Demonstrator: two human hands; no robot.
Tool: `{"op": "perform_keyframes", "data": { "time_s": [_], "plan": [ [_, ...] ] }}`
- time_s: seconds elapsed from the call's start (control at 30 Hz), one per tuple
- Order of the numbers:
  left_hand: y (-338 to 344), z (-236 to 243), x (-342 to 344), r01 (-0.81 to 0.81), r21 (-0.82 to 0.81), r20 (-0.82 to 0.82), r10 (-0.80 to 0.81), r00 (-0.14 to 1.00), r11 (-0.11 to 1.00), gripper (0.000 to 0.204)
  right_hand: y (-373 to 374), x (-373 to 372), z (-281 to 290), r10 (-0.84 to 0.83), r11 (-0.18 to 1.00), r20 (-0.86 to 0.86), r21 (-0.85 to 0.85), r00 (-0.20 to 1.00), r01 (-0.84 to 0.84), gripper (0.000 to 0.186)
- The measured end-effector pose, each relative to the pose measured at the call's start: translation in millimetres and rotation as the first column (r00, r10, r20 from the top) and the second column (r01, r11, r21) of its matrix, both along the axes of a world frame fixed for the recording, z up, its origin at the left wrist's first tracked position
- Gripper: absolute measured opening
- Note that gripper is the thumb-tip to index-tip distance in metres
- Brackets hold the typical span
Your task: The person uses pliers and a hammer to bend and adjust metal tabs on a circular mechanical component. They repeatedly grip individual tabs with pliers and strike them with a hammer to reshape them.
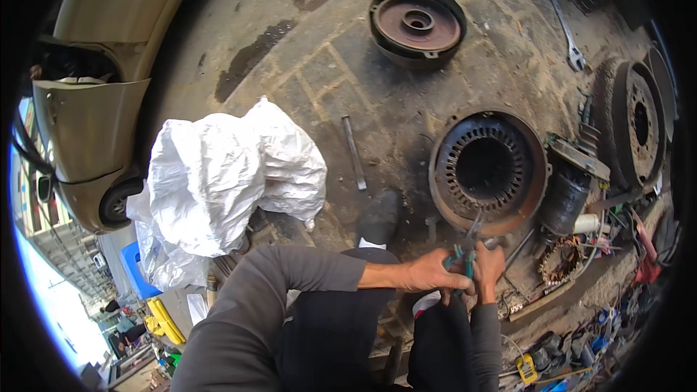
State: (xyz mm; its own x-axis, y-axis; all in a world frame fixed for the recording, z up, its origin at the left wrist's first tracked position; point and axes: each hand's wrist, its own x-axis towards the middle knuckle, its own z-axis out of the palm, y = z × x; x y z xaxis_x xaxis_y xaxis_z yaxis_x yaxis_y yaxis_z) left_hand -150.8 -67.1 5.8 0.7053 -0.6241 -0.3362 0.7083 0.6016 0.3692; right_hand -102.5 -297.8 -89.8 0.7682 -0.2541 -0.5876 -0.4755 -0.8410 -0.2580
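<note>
Both my hands are close together at the near rim of a round metal motor housing (534, 207), which has a ring of slots around a dark central opening. My left hand (433, 270) is closed on the teal handles of a pair of pliers (469, 265). My right hand (489, 267) is also closed around the handle side, its fingers partly hidden. The metal jaws point away from me and reach over the rim to the slots. A short grey metal piece shows beside my right fingers; I cannot tell what it is.
A round rusty cover (396, 18) lies farther off. A steel bar (353, 152) and a white sack (210, 174) are to the left. An adjustable wrench (570, 36), a wheel-like drum (639, 123) and a copper-wound ring (560, 260) lie right. A car (94, 123) stands far left.
</note>
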Motion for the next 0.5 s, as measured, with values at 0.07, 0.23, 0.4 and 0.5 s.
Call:
{"op": "perform_keyframes", "data": {
  "time_s": [0.07,0.23,0.4,0.5],
  "plan": [
    [-1.7,1.5,-1.2,-0.021,0.004,-0.043,0.021,0.999,1.0,0.043,-4.2,1.6,5.0,-0.279,0.921,-0.031,0.274,0.96,0.277,0.041],
    [-8.4,-7.8,-0.9,-0.111,0.032,-0.003,0.111,0.994,0.993,0.036,-31.6,11.4,52.5,-0.719,0.369,-0.512,0.291,0.47,0.882,0.03],
    [-17.8,-27.6,-5.0,-0.179,0.051,0.13,0.171,0.977,0.983,0.028,-44.9,9.0,164.0,-0.403,0.705,-0.176,0.566,0.898,0.427,0.024],
    [-27.0,-36.9,-0.7,-0.319,0.192,0.252,0.267,0.93,0.928,0.039,-19.3,27.1,230.4,-0.297,0.724,-0.085,0.629,0.951,0.282,0.031]
  ]
}}
